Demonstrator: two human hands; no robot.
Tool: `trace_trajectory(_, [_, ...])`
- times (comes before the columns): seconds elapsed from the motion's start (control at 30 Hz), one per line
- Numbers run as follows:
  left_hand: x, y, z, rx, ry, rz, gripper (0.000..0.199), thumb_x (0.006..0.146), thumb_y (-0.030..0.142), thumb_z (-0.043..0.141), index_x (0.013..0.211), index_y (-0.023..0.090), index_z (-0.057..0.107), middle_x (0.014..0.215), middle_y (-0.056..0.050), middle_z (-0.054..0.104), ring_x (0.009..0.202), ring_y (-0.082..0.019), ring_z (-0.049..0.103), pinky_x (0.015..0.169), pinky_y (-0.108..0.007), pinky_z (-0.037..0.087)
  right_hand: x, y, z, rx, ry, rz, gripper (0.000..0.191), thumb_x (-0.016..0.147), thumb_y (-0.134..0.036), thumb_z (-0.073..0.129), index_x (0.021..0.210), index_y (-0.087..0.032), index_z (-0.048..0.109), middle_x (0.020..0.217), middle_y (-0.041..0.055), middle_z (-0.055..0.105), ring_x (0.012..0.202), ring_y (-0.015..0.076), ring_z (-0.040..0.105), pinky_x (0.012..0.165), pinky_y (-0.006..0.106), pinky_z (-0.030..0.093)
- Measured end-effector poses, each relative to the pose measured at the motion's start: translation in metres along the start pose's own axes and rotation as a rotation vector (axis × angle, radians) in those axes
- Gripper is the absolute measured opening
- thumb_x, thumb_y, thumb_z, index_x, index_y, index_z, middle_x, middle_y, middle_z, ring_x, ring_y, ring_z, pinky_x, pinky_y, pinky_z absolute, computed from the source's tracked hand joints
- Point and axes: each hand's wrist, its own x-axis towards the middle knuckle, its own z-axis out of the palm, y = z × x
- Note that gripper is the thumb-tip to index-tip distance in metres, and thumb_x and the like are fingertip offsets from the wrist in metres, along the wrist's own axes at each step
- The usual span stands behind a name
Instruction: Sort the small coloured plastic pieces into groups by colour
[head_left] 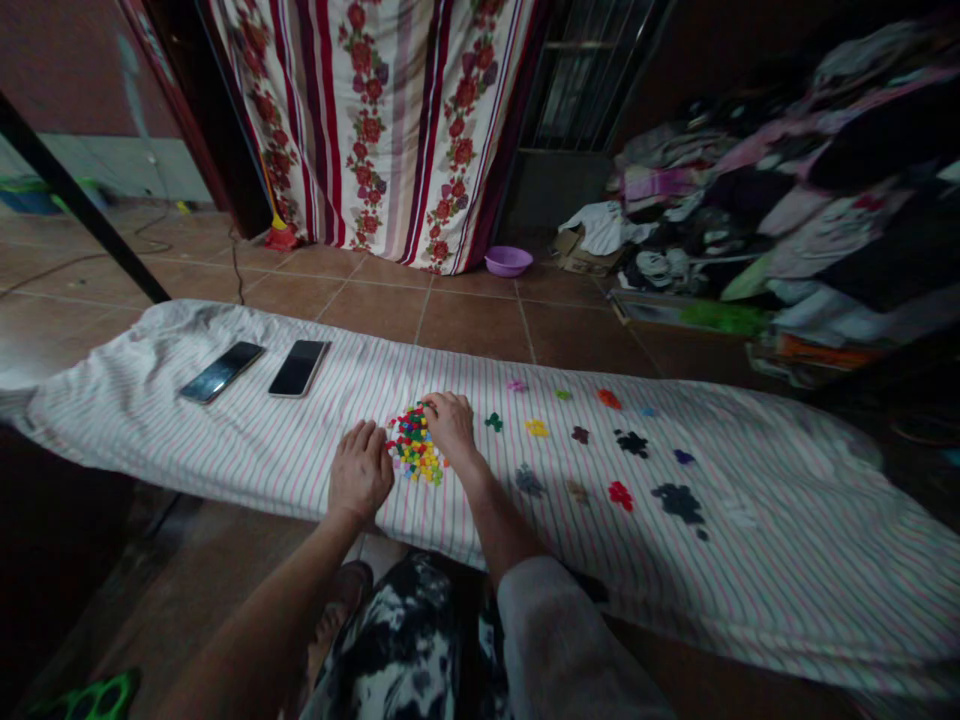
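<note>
A mixed pile of small colourful pieces point(417, 450), bead-like or block-like, lies on a striped cloth point(465, 525). My left hand point(361, 470) rests palm down along the pile's left side, fingers extended, holding nothing visible. Over the pile's far right edge, my right hand point(451, 425) has its thumb and fingers drawn together in a pinch; whatever is between the fingertips is too small to tell. To its right lie small single-colour groups: green pieces point(493, 422), yellow pieces point(537, 428), grey pieces point(529, 480), red pieces point(620, 495) and dark grey pieces point(677, 502), among several others.
Two phones lie at the left of the cloth, a dark one point(223, 372) and a light-edged one point(298, 368). Beyond, on the tiled floor, stand a purple basin point(508, 262) and a heap of clothes point(750, 200). A floral curtain point(405, 130) hangs behind.
</note>
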Motion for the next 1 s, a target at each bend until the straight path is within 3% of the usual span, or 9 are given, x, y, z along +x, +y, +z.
trace_trajectory(0.33, [0.0,-0.001,0.0,0.035,0.004,0.015,0.035,0.093,0.025,0.041,0.116,0.013,0.065,0.126,-0.016,0.066,0.126,-0.028,0.056,0.109,-0.046,0.045,0.005,0.007,-0.014,0.173,0.067,-0.028,0.027,0.092,-0.019,0.05,0.103,-0.024,0.073,0.107,0.0034,0.075,0.098,0.0189,0.065,0.093,0.03,0.044])
trace_trajectory(0.5, [0.0,-0.002,0.0,0.027,0.01,0.013,0.035,0.092,0.025,0.041,0.115,0.013,0.065,0.126,-0.016,0.066,0.127,-0.029,0.055,0.109,-0.046,0.045,0.004,0.025,-0.037,0.196,0.136,0.039,0.028,0.091,-0.02,0.049,0.106,-0.023,0.073,0.103,0.0045,0.076,0.094,0.0195,0.068,0.088,0.03,0.049])
trace_trajectory(0.7, [0.0,-0.003,0.001,0.036,0.017,0.015,0.035,0.092,0.026,0.041,0.115,0.013,0.065,0.125,-0.017,0.066,0.126,-0.029,0.055,0.108,-0.046,0.045,-0.003,0.054,-0.063,0.066,0.23,0.095,0.03,0.089,-0.019,0.049,0.106,-0.023,0.073,0.104,0.0065,0.075,0.098,0.0216,0.066,0.091,0.032,0.046])
trace_trajectory(1.0, [0.0,-0.003,0.0,0.061,0.018,0.034,0.036,0.092,0.025,0.041,0.115,0.012,0.065,0.124,-0.017,0.067,0.125,-0.03,0.056,0.107,-0.046,0.046,-0.015,0.07,-0.066,-0.169,0.057,0.229,0.031,0.091,-0.017,0.048,0.107,-0.024,0.073,0.103,0.005,0.076,0.095,0.0196,0.066,0.083,0.027,0.043])
